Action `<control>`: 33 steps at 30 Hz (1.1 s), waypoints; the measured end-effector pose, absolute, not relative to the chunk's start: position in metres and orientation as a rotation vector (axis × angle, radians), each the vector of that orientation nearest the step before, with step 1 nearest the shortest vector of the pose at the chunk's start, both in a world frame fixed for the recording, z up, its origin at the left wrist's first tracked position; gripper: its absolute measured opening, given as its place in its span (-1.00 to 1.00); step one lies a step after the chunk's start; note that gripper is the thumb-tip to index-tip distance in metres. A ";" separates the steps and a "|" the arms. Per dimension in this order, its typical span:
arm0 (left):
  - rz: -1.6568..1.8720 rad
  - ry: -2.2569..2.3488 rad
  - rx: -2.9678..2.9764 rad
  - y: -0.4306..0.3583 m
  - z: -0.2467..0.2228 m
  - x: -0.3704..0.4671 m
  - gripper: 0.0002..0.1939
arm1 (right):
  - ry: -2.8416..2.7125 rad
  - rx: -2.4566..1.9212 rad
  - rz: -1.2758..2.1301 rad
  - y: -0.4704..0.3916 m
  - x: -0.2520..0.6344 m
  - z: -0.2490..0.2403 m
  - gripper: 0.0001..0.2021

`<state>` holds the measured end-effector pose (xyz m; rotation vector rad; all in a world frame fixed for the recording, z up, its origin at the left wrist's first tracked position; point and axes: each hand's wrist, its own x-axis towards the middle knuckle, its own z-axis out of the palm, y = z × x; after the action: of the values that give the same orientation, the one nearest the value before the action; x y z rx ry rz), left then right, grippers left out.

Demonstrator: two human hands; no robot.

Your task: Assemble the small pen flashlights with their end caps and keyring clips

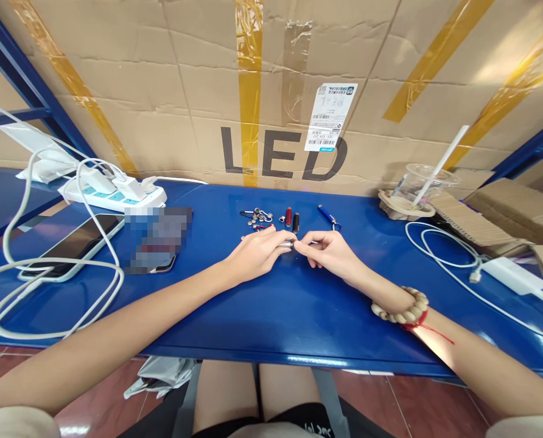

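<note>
My left hand [263,250] is closed around a small silver metal tube [286,244], which points to the right. At the tube's right end, the thumb and fingers of my right hand [322,248] are pinched together; any small part between them is hidden. Just beyond my hands lie a red tube [288,217] and a black tube [296,222], side by side. A blue tube [327,214] with a metal clip at one end rests farther right. Behind my left hand is a loose group of small metal rings and clips [259,215], partly covered by the fingers.
On the left of the blue table [271,316] are a white power strip [116,199], looping white cables [7,264], a phone [77,243] and a blurred dark item [168,234]. A plastic cup [429,182], cardboard [476,225] and a white adapter [513,277] stand right. A large carton [198,73] forms the back.
</note>
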<state>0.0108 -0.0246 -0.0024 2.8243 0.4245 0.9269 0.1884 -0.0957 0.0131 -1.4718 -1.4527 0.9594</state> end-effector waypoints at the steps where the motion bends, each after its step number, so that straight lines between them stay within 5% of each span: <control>1: 0.924 0.431 2.819 -0.025 -0.002 0.011 -0.78 | -1.453 -1.472 0.957 -0.096 0.188 0.013 -0.61; 33: 0.897 0.459 2.775 -0.025 -0.001 0.012 -0.77 | -1.481 -1.458 0.928 -0.096 0.189 0.011 -0.58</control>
<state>0.0119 -0.0254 -0.0013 2.7755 0.4591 0.8970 0.1886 -0.0957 0.0107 -1.4575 -1.4809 0.9276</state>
